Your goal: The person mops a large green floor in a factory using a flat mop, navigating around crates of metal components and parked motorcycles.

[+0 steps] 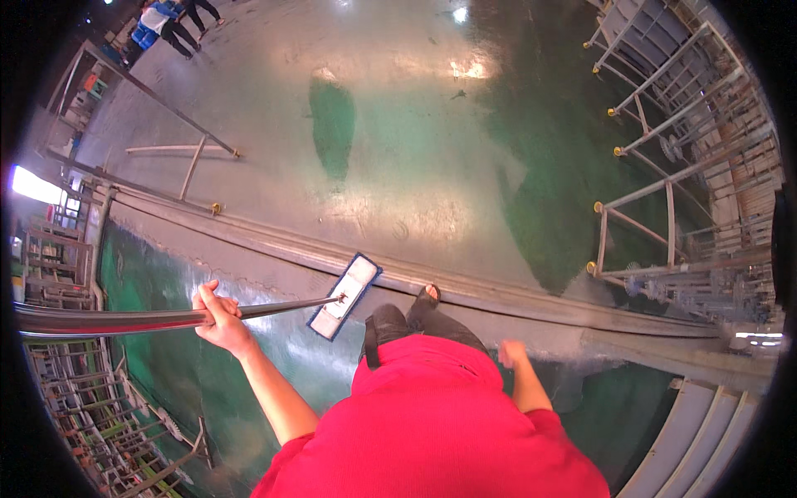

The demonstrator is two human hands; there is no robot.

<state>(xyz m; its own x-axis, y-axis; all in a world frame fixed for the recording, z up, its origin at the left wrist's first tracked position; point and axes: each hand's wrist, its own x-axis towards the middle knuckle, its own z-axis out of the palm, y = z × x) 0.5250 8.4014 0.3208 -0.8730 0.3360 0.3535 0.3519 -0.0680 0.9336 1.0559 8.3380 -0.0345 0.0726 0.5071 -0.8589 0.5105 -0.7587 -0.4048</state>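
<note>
My left hand point(222, 318) is closed around the metal pole of a flat mop. The pole point(116, 322) runs from the left rim of the picture, through my fist, down to the mop head. That mop head point(357, 282) is a pale rectangle with a dark blue border. It lies at a slant on the floor near my feet, one end by the raised floor strip. At my right side hangs my right hand point(513, 354), away from the mop. Its fingers are too blurred and hidden to make out, and no object shows in it.
A long raised strip point(531, 295) crosses the floor ahead of me. Metal frames with yellow-capped feet point(664, 199) line the right; another metal frame point(195, 170) stands at left. Racks point(108, 423) fill the lower left. Two people point(170, 29) stand far off, top left.
</note>
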